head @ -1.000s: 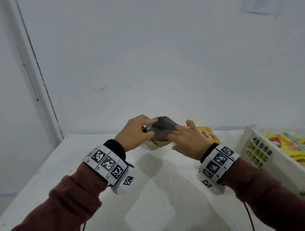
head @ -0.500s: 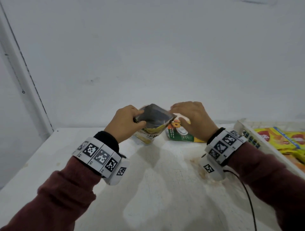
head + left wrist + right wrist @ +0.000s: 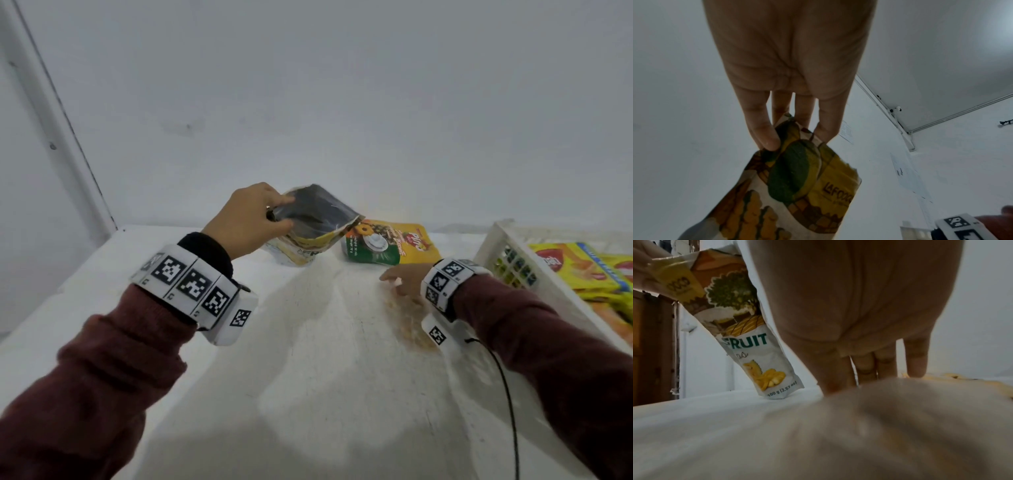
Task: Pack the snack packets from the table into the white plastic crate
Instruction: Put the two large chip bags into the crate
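The left hand (image 3: pixel 246 219) pinches the fruit pouch (image 3: pixel 308 229) upright at centre frame, the white crate (image 3: pixel 493 246) far right, nearer the empty, slack right hand (image 3: pixel 400 281).

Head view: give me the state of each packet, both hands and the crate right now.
Fruit packet: tilted, bottom corner on the table, top pinched by the left hand.
Pineapple packet: lying flat on the table, untouched.
Right hand: low over the table, fingers straight, holding nothing.
White crate: already holds yellow packets.
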The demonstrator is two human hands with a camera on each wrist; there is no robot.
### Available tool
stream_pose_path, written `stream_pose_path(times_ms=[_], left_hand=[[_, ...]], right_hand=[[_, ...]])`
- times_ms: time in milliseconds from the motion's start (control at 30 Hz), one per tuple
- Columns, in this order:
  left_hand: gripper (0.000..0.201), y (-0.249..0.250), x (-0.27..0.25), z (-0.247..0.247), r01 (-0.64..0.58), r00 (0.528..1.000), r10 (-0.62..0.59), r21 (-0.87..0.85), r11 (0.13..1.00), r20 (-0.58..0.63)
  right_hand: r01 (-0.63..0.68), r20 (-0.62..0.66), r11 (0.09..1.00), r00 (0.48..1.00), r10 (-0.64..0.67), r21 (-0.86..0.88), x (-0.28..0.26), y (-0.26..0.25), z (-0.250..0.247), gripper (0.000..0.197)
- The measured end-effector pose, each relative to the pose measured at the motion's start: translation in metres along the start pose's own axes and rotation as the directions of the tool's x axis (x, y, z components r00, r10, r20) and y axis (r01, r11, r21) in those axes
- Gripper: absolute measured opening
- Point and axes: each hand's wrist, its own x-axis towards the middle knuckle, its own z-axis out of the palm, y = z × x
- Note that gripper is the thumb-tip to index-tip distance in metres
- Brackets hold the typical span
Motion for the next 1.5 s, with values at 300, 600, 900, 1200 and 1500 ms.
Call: stream_pose_path(times_ms=[300,600,900,1200,1500], left_hand=[[0.042,0.006,-0.003,-0.001,0.049,0.999,-0.049,0.018,0.999,0.007],[0.042,0.006,-0.003,-0.002,0.074,0.997,-0.075,0.048,0.996,0.018],[0.043,0.008,-0.006,-0.001,0.067,0.997,-0.068,0.028,0.997,0.022],[0.042,0.007,-0.010,-0.001,0.066,0.997,-0.067,0.025,0.998,0.028],[0.040,0.003,-0.011,-0.003,0.069,0.997,-0.069,0.032,0.997,0.021]], right_hand=[[0.047,0.056,0.998,0.997,-0.045,-0.040,0.007,0.000,-0.010,0.019],[0.221,-0.041,0.968,0.975,-0.218,0.121,-0.015,0.008,-0.052,0.016],[0.400,-0.110,0.857,0.916,-0.386,0.324,-0.053,-0.003,-0.084,0.012],[0.388,-0.106,0.867,0.921,-0.374,0.313,-0.054,-0.025,-0.051,0.027],[0.380,-0.189,0.862,0.924,-0.334,0.336,-0.055,-0.038,-0.024,0.017]])
